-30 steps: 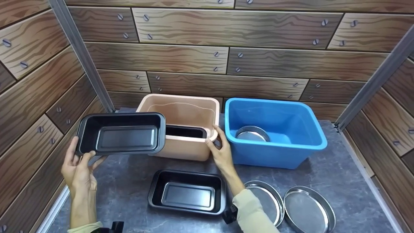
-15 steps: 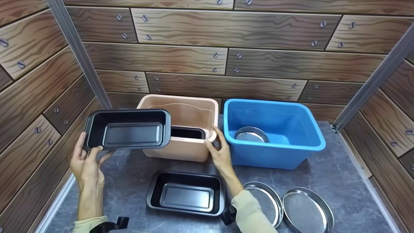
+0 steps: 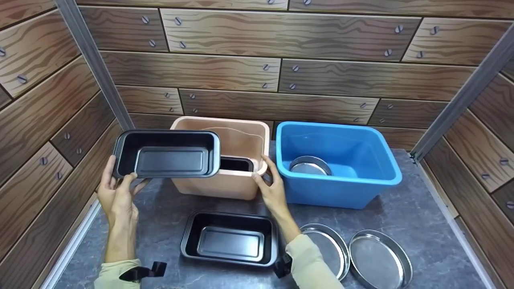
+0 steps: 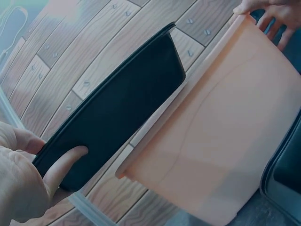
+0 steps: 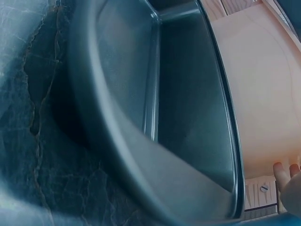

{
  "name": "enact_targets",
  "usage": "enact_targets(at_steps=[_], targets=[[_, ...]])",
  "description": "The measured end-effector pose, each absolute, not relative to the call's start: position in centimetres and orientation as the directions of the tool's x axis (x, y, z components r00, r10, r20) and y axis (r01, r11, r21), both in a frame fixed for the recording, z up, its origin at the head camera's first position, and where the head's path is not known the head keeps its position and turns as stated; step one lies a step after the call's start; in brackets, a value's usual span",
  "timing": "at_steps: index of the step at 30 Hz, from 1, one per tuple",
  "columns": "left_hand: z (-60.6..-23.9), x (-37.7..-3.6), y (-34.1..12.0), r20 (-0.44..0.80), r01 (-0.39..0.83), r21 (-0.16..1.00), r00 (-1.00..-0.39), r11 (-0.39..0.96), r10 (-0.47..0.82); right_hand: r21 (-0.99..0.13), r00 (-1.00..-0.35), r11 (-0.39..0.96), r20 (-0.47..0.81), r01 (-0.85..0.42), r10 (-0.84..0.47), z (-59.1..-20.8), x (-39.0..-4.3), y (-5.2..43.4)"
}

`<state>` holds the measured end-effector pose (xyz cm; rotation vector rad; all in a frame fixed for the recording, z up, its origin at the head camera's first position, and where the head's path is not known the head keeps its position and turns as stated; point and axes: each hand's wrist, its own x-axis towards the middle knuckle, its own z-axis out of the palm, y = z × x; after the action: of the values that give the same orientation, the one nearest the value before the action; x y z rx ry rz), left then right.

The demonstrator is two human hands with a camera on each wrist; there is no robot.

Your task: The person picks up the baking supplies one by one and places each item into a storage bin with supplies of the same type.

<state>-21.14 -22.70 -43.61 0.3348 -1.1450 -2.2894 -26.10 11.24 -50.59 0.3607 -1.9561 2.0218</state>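
My left hand (image 3: pixel 119 199) pinches a black rectangular metal pan (image 3: pixel 172 160), right hand (image 3: pixel 274 193) the peach plastic tub (image 3: pixel 219 186): clear that rim (image 3: pixel 239 173)!

Narrow gap between tan bin (image 3: pixel 217 186) and blue bin (image 3: pixel 329 192), its front partly blocked by the right hand (image 3: pixel 274 192)

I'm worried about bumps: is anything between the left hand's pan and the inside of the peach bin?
Nothing visible stands between the held pan and the peach bin. Another dark pan sits inside, and the right hand holds the bin's right end.
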Motion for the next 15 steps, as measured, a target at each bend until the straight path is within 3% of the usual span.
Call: enact_targets(at_steps=[15], targets=[[-43.2, -22.4, -20.8, 0.041, 0.341, 0.828, -0.829, -0.446, -0.558, -0.909, -0.908, -0.011, 0.416, -0.417, 0.055, -50.7, -26.1, 11.1]])
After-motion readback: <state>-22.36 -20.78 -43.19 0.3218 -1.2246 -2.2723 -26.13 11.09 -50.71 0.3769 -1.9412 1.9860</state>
